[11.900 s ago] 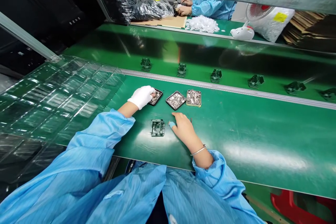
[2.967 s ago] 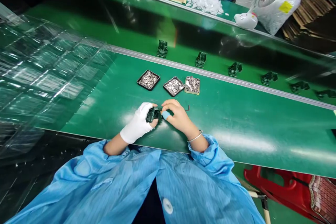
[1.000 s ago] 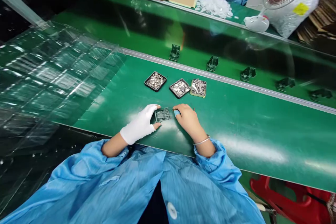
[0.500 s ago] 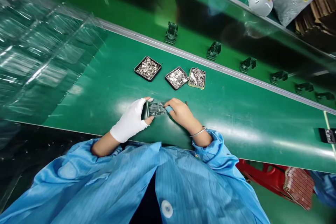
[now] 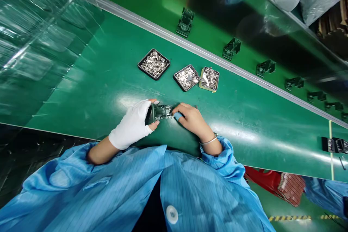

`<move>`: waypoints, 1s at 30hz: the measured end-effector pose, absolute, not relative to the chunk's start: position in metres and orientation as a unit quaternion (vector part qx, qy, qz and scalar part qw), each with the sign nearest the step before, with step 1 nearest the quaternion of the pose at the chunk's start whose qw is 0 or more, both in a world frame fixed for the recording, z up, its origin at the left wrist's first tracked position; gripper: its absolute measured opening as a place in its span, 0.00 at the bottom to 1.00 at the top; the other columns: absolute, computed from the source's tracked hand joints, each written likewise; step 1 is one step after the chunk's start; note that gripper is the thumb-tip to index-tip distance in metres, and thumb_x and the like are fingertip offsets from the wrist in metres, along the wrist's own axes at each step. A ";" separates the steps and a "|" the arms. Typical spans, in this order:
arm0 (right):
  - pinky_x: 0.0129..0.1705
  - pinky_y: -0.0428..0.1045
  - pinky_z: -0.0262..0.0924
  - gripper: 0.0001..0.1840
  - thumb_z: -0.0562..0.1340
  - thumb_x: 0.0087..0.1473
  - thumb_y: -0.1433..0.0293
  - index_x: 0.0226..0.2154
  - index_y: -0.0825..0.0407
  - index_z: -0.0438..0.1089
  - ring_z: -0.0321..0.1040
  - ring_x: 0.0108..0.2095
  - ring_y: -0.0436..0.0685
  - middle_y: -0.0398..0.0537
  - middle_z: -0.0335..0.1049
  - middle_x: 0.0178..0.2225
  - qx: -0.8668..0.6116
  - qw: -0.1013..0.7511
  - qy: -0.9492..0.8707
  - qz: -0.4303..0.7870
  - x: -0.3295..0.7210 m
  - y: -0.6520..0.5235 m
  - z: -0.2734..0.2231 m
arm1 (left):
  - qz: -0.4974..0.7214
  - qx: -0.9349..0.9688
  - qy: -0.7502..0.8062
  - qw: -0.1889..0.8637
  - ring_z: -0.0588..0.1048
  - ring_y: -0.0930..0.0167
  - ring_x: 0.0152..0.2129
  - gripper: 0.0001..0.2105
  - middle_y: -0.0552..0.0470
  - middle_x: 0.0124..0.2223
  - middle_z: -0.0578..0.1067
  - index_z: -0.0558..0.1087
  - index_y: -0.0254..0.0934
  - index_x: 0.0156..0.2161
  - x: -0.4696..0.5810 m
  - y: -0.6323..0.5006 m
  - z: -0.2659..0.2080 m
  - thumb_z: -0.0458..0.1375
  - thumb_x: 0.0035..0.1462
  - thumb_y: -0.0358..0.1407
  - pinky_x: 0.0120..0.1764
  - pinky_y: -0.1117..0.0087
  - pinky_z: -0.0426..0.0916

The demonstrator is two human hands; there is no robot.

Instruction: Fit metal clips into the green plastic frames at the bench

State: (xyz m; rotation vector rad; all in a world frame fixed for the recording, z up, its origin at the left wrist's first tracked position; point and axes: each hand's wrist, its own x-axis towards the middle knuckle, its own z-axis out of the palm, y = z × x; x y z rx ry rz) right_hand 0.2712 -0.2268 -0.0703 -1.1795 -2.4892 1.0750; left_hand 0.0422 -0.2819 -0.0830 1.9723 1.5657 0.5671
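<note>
My left hand (image 5: 133, 123), in a white fingerless glove, grips a dark green plastic frame-like part (image 5: 163, 112) by its wide left end, thumb on the near side and fingers on the far side. At the part's right end, my right hand (image 5: 191, 119) has thumb and forefinger pinched together, with a blue wrap on one finger. Whatever sits in that pinch is too small to make out. Beyond the hands lie three shallow trays of small shiny metal pieces: a left tray (image 5: 153, 64), a middle tray (image 5: 187, 77) and a right tray (image 5: 209, 79).
Similar green parts (image 5: 185, 22) stand in a row on the belt behind a metal rail (image 5: 168, 42). Stacked clear plastic trays (image 5: 40, 43) cover the bench's left. A red stool (image 5: 262, 179) stands below the bench edge; black items (image 5: 334, 145) lie far right.
The view has shifted and turned slightly. The green part has tilted a little in my left hand, and my right hand stays at its right end.
</note>
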 end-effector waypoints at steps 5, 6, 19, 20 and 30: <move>0.48 0.50 0.60 0.17 0.52 0.51 0.83 0.39 0.51 0.68 0.66 0.43 0.56 0.48 0.71 0.39 -0.385 0.060 -0.859 0.332 0.268 -0.232 -0.068 | 0.206 0.727 0.587 0.291 0.70 0.55 0.52 0.27 0.40 0.54 0.70 0.61 0.35 0.56 0.042 -0.281 -0.081 0.54 0.53 0.44 0.54 0.55 0.65; 0.48 0.50 0.60 0.17 0.52 0.51 0.83 0.39 0.51 0.68 0.66 0.43 0.56 0.49 0.70 0.39 -0.386 0.055 -0.860 0.330 0.267 -0.233 -0.067 | 0.204 0.726 0.588 0.293 0.70 0.55 0.52 0.27 0.40 0.54 0.71 0.62 0.35 0.56 0.042 -0.281 -0.081 0.54 0.52 0.45 0.54 0.55 0.64; 0.45 0.50 0.61 0.18 0.51 0.46 0.84 0.37 0.51 0.66 0.67 0.42 0.57 0.49 0.70 0.38 -0.444 0.029 -0.824 0.351 0.258 -0.239 -0.060 | 0.208 0.737 0.580 0.277 0.70 0.56 0.52 0.27 0.40 0.54 0.71 0.62 0.34 0.56 0.039 -0.282 -0.084 0.54 0.54 0.47 0.54 0.55 0.65; 0.45 0.50 0.61 0.18 0.51 0.47 0.84 0.37 0.51 0.66 0.67 0.42 0.57 0.49 0.70 0.38 -0.442 0.035 -0.823 0.356 0.258 -0.239 -0.060 | 0.204 0.736 0.582 0.279 0.70 0.56 0.52 0.27 0.40 0.54 0.71 0.62 0.35 0.56 0.040 -0.282 -0.083 0.54 0.53 0.47 0.54 0.55 0.65; 0.44 0.50 0.62 0.19 0.52 0.46 0.85 0.37 0.51 0.67 0.69 0.42 0.57 0.49 0.72 0.39 -0.459 0.013 -0.813 0.358 0.255 -0.240 -0.059 | 0.199 0.742 0.577 0.279 0.70 0.56 0.52 0.26 0.41 0.54 0.71 0.62 0.35 0.55 0.039 -0.281 -0.083 0.55 0.54 0.47 0.54 0.55 0.65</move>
